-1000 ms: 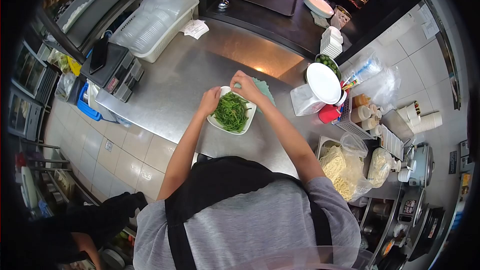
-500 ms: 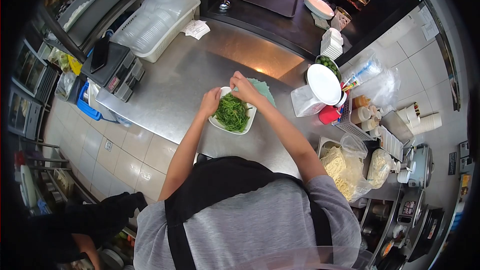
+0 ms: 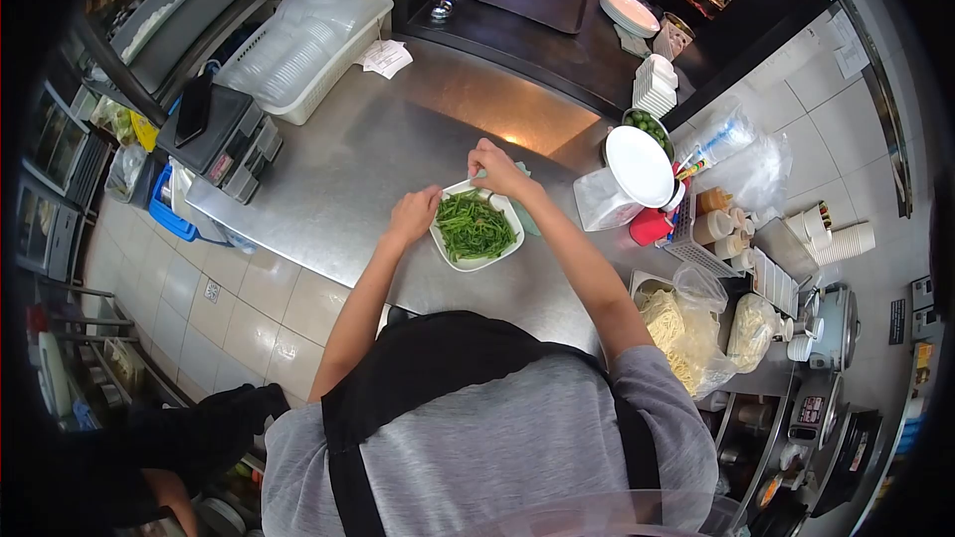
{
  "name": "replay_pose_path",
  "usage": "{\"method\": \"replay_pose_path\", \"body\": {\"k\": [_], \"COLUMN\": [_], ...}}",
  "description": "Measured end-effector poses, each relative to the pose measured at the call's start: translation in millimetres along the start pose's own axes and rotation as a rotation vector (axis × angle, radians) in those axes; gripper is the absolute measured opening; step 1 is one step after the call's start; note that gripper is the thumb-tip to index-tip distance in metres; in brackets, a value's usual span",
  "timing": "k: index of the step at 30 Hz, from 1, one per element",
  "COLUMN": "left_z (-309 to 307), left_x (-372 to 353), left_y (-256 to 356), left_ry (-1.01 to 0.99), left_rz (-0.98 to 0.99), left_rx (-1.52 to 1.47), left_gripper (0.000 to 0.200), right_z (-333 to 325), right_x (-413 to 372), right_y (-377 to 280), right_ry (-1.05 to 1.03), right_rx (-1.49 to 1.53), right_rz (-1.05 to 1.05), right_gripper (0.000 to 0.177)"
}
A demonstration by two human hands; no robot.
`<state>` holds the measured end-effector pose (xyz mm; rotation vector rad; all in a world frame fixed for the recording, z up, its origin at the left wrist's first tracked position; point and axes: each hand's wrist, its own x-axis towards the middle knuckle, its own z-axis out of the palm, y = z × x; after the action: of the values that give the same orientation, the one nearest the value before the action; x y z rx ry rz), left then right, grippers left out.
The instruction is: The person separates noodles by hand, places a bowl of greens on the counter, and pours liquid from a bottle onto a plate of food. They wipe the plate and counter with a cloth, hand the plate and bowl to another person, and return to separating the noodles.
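A white, squarish bowl (image 3: 484, 264) of cut green vegetables (image 3: 476, 225) sits on the steel counter in front of me. My left hand (image 3: 414, 215) is closed on the bowl's far left corner. At the far rim, my right hand (image 3: 499, 171) has its fingers pinched together on a pale green cloth (image 3: 525, 221). Part of that cloth shows at the fingertips and part beside the bowl's right side; the rest is hidden behind the hand and wrist.
A white scale (image 3: 637, 167) stands right of the bowl, near a basket of sauce bottles (image 3: 712, 229) and bagged noodles (image 3: 665, 333). At back left are a crate of plastic containers (image 3: 308, 89) and a paper slip (image 3: 385, 59). Another person's arm (image 3: 171, 497) shows at lower left.
The bowl has turned and shifted slightly right. My right hand has taken hold of the cloth, which lay spread behind the bowl and is now bunched at its rim.
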<state>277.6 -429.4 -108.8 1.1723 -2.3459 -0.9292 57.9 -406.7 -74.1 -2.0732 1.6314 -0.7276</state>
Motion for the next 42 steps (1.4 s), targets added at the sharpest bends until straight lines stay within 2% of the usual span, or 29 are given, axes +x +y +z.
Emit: {"method": "replay_pose_path", "body": {"k": [8, 11, 15, 17, 18, 24, 27, 33, 34, 38, 41, 42], "left_z": [5, 3, -1, -6, -10, -7, 7, 7, 8, 9, 5, 4], "left_x": [-15, -22, -25, -24, -24, -6, 5, -4, -5, -6, -10, -9], "left_y": [3, 9, 5, -1, 1, 35, 24, 20, 17, 11, 13, 14], "left_ry": [0.044, 0.037, -0.086, -0.250, -0.329, -0.085, -0.065, -0.030, -0.036, -0.051, -0.070, -0.074], "left_rz": [-0.062, -0.086, -0.056, -0.025, -0.011, 0.024, 0.061, 0.032, 0.035, 0.067, 0.057, 0.048], "left_rx": [-0.025, -0.001, 0.110, 0.152, 0.173, 0.114, 0.151, 0.089, 0.079, 0.034, -0.002, -0.012], "left_gripper": [0.028, 0.030, 0.033, 0.034, 0.034, 0.029, 0.026, 0.020, 0.020, 0.019, 0.018, 0.018], "right_z": [-17, -25, -1, 5, 4, -5, -23, -56, -45, -15, -24, -26], "right_x": [-34, -39, -32, -27, -25, -15, -21, -57, -61, -61, -55, -52], "right_y": [20, 18, 16, 10, 10, 13, 20, 22, 26, 21, 20, 17], "right_ry": [-0.077, -0.192, -0.007, 0.064, 0.034, -0.103, -0.191, -0.373, -0.321, -0.018, -0.112, -0.072], "right_rx": [-0.018, 0.076, 0.054, -0.001, -0.005, 0.060, -0.003, 0.039, 0.034, -0.016, 0.043, 0.032], "right_rz": [0.173, 0.346, 0.243, 0.132, 0.098, 0.047, 0.076, 0.306, 0.327, 0.157, 0.242, 0.214], "right_gripper": [0.023, 0.022, 0.022, 0.021, 0.020, 0.020, 0.019, 0.020, 0.020, 0.019, 0.018, 0.017]}}
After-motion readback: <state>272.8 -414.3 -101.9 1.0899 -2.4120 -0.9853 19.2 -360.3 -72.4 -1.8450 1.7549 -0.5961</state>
